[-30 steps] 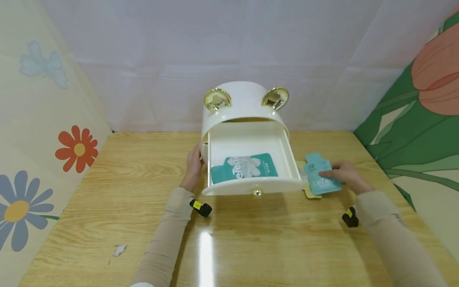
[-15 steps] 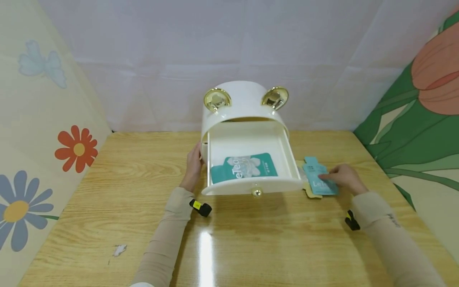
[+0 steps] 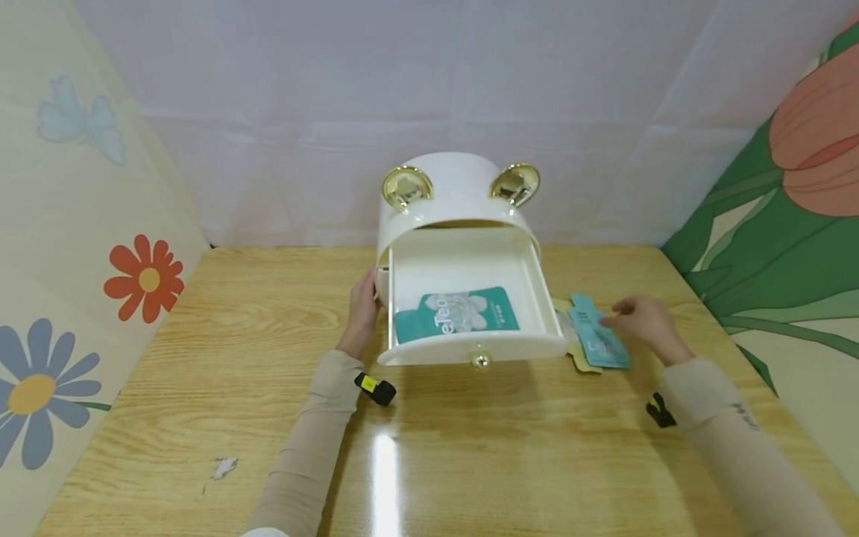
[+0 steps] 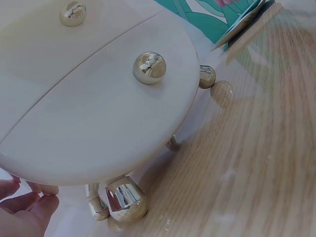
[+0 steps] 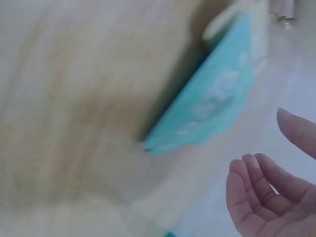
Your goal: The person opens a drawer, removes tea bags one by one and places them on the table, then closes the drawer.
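Observation:
A white storage box [image 3: 451,179] with two gold ears stands at the table's middle, its upper drawer [image 3: 463,257] pulled out. Inside that drawer lies a teal packet [image 3: 470,312] printed "LeTea". My left hand [image 3: 363,309] rests against the box's left side; its fingertips [image 4: 34,187] show by the lower edge in the left wrist view. Right of the drawer, another teal packet [image 3: 599,333] lies over a yellowish packet [image 3: 587,364]. My right hand [image 3: 646,324] is just beside it, and the right wrist view shows thumb and fingers [image 5: 266,190] apart with nothing between them.
Gold ball feet [image 4: 127,200] lift the box above the wooden table [image 3: 470,462]. A second drawer with a gold knob [image 4: 149,68] sits below the pulled-out one. A white cloth [image 3: 302,164] hangs behind, with painted panels [image 3: 785,186] on both sides.
My right hand has put the teal packet down onto the yellowish one, let go and drawn slightly back. The left hand and the box have stayed in place.

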Motion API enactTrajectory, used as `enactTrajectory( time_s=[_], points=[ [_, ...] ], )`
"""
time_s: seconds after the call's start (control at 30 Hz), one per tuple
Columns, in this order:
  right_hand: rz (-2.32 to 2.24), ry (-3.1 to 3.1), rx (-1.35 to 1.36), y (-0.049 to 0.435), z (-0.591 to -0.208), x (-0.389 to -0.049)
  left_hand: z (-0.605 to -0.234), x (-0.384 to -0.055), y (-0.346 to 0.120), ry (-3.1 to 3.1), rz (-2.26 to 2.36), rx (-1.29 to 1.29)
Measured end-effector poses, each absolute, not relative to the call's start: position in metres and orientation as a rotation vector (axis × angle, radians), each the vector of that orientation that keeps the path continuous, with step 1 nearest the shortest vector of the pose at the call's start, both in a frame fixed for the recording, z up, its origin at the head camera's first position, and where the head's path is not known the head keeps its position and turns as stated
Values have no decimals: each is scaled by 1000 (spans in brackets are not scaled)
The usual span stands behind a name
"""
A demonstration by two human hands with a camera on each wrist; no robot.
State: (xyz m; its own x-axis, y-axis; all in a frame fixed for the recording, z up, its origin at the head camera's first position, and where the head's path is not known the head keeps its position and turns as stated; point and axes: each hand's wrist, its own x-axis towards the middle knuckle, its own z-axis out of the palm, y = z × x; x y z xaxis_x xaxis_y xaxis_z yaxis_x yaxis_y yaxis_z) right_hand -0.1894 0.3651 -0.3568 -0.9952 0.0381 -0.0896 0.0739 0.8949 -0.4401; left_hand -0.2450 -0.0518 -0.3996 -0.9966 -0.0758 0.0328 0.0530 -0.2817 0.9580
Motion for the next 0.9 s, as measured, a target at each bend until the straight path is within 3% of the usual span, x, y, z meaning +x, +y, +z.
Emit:
enactTrajectory(
  time_s=[0.37,0.9],
  points=[
    [-798,3167,-150,332,-308,-185,-398,-247,-53,-1843,-2426,-12],
    [-735,3290,-722,263,-243,-157,-401,-245,-50,-1800,-2469,29]
  ],
)
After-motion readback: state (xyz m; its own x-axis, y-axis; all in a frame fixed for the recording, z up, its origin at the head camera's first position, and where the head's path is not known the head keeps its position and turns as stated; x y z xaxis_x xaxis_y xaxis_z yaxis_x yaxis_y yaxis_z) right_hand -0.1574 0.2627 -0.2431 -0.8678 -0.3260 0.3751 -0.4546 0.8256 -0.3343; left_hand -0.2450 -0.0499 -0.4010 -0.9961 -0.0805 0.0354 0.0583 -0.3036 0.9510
